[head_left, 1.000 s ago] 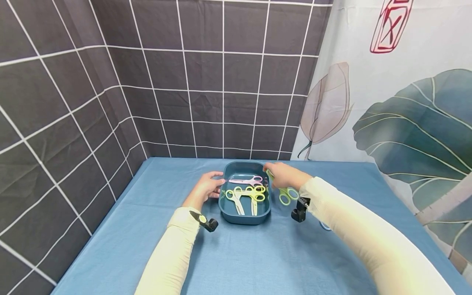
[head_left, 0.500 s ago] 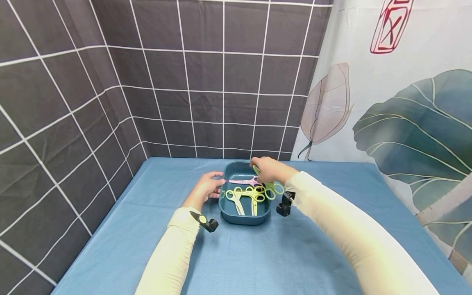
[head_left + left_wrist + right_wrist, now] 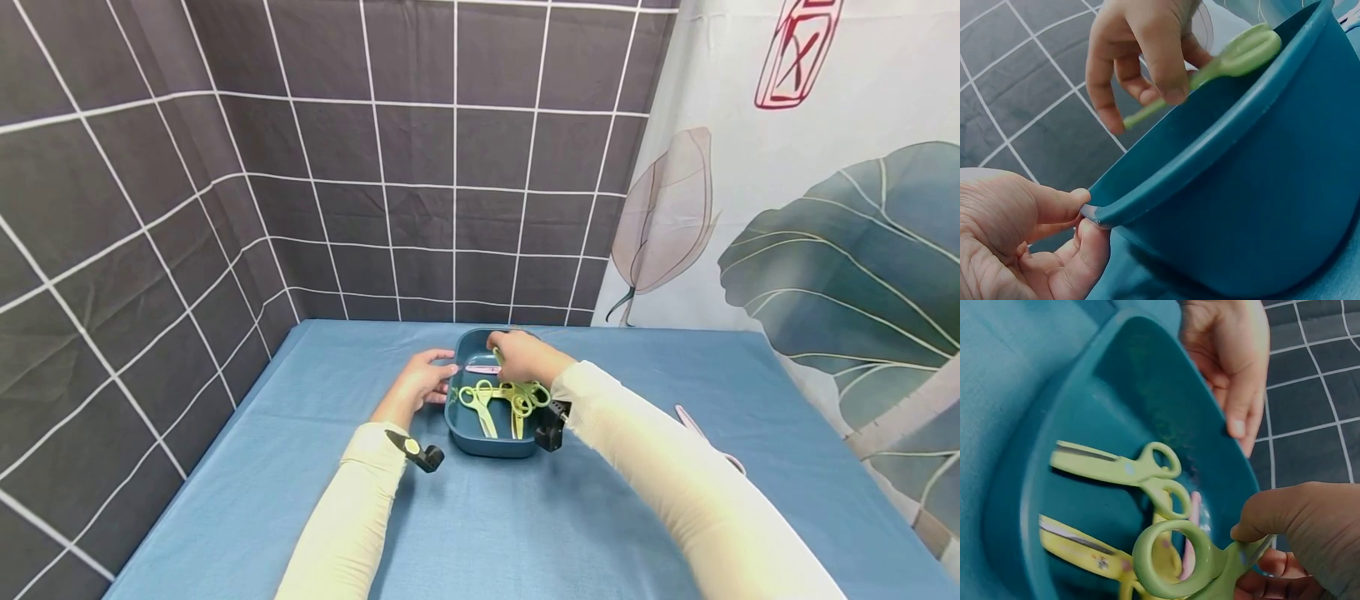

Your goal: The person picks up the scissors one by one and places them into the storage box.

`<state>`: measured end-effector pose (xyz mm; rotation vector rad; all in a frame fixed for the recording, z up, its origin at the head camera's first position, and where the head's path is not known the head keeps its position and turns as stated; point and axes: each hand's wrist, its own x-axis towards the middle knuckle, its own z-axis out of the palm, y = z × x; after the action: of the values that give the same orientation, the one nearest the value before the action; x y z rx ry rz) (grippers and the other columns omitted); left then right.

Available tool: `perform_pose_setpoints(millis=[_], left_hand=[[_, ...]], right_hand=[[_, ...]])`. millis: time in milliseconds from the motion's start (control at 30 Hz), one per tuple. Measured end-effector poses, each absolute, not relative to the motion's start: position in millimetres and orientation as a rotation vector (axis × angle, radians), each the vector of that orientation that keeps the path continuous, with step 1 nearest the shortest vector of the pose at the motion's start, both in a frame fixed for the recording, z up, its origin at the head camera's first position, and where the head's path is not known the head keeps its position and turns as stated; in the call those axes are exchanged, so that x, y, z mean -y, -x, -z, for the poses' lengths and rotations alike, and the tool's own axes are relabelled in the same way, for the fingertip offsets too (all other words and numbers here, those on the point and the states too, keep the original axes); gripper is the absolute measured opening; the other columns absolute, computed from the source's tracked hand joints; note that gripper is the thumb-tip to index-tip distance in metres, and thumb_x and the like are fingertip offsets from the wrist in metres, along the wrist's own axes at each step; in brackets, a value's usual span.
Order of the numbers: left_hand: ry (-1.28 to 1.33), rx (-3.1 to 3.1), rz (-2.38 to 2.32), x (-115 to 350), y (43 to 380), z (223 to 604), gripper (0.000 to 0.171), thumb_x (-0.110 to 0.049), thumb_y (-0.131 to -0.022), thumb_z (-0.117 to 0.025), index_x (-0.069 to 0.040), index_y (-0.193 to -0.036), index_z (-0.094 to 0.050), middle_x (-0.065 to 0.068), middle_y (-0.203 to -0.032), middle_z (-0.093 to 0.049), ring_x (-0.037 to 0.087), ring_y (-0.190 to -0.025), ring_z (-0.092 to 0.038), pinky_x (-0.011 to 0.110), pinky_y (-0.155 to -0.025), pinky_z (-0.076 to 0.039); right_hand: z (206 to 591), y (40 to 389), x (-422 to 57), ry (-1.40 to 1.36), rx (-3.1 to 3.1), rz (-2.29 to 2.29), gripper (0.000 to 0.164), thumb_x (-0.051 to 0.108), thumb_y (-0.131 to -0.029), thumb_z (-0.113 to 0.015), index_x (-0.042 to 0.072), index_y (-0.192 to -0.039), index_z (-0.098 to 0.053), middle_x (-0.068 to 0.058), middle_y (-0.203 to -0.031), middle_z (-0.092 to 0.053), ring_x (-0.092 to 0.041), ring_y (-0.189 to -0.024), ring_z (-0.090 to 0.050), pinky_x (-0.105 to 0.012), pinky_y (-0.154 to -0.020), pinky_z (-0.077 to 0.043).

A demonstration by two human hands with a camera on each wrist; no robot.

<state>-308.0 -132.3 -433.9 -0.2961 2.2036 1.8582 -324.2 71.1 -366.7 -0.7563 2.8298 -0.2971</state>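
Note:
At the blue bin (image 3: 495,448) my left hand (image 3: 415,383) pinches the left rim between thumb and fingers, seen closely in the left wrist view. Over the bin, my right hand (image 3: 527,357) holds a pair of green scissors (image 3: 1250,55) by the blade part, the handle rings pointing toward the near right. Inside the bin lie pale green scissors (image 3: 1097,464), yellow scissors (image 3: 1085,550) and pink scissors (image 3: 482,369). My right hand covers most of the pink pair in the head view.
Right of the bin, a pale pink scissors-like item (image 3: 692,422) lies on the blue cloth (image 3: 480,533), partly behind my right sleeve (image 3: 660,458). A dark tiled-pattern backdrop (image 3: 412,208) stands behind and left of the table. Wrist cameras (image 3: 551,427) jut from both wrists.
My right hand has moved left with the green scissors, from the bin's right edge to over its inside. The pale pink item at right has come into view. My left hand has stayed put.

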Motion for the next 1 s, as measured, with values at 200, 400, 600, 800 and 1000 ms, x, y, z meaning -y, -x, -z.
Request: perform_pose_setpoints(millis=[200,400,600,800,1000], left_hand=[[0.297,-2.228,-1.849,132,307,433,0.043,-0.015,-0.101,-0.064,-0.015,-0.143,-0.057,0.019,-0.101,-0.068,0.012,-0.06,-0.058,0.025,-0.052,-0.057],[0.3,-2.239,-1.844,131,306,434,0.042,-0.015,-0.101,-0.064,-0.015,-0.143,-0.057,0.02,-0.105,-0.067,0.012,-0.06,-0.058,0.026,-0.053,-0.057],[0.303,-2.242,-1.867,130,303,435,0.042,-0.014,-0.101,-0.064,-0.015,-0.142,-0.058,0.02,-0.105,-0.068,0.011,-0.06,-0.058,0.025,-0.051,-0.055],[0.317,-2.253,-1.877,127,300,437,0.041,-0.014,-0.101,-0.063,-0.015,-0.142,-0.058,0.018,-0.103,-0.067,0.011,-0.06,-0.057,0.023,-0.052,-0.055],[0.317,-2.249,-1.895,129,303,440,0.041,-0.015,-0.101,-0.064,-0.016,-0.141,-0.059,0.02,-0.105,-0.066,0.012,-0.06,-0.056,0.023,-0.05,-0.054]], right_hand=[[376,320,-65,0.72,-2.82,0.31,0.055,0.012,-0.087,-0.073,0.007,-0.139,-0.054,-0.012,-0.115,-0.063,-0.024,-0.1,-0.057,-0.039,-0.086,-0.052],[386,318,-61,0.651,-2.829,0.306,0.056,0.011,-0.087,-0.072,0.006,-0.139,-0.054,-0.014,-0.121,-0.062,-0.024,-0.099,-0.058,-0.038,-0.081,-0.053],[401,316,-58,0.617,-2.84,0.305,0.051,0.013,-0.087,-0.073,0.005,-0.135,-0.057,-0.014,-0.119,-0.064,-0.023,-0.095,-0.06,-0.037,-0.081,-0.054],[413,316,-58,0.62,-2.857,0.273,0.05,0.014,-0.087,-0.074,0.005,-0.133,-0.058,-0.014,-0.12,-0.065,-0.024,-0.097,-0.061,-0.042,-0.086,-0.054],[413,312,-55,0.627,-2.862,0.246,0.053,0.013,-0.089,-0.073,0.001,-0.137,-0.055,-0.018,-0.124,-0.064,-0.028,-0.108,-0.062,-0.043,-0.091,-0.055]])
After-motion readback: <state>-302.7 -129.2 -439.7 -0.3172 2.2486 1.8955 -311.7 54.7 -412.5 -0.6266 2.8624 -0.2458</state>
